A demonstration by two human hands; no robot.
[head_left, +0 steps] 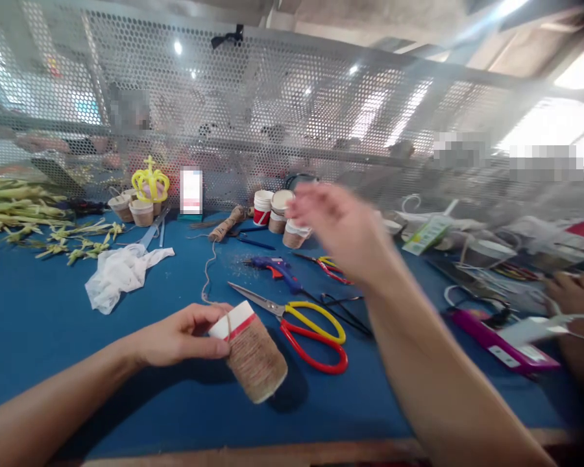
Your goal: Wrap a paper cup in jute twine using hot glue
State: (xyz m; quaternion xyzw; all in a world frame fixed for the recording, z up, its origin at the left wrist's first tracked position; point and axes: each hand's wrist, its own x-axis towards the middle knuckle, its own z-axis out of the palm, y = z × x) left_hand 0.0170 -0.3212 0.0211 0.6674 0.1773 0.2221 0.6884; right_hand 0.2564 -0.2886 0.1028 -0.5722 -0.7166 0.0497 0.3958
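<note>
My left hand [189, 334] grips a paper cup [255, 363] by its white, red-striped rim end; brown jute twine is wound around most of its side. The cup lies tilted on its side above the table. A strand of twine runs from it back to a twine spool [227, 224]. Raised over the table, my right hand [333, 227] is blurred, its fingers loosely bent and apart, with nothing visible in them. Between the hands lie scissors [292, 324] with one yellow and one red handle. Behind them rests a blue glue gun [277, 267].
Twine-wrapped cups [296, 233] stand at the back. A crumpled white cloth [121, 275], cut green stalks [17, 204] and a yellow crown-shaped piece [150, 185] are on the left. At right are a purple device [503, 340] and another person's hand [574, 298]. Perforated metal screen [282, 97] borders the back.
</note>
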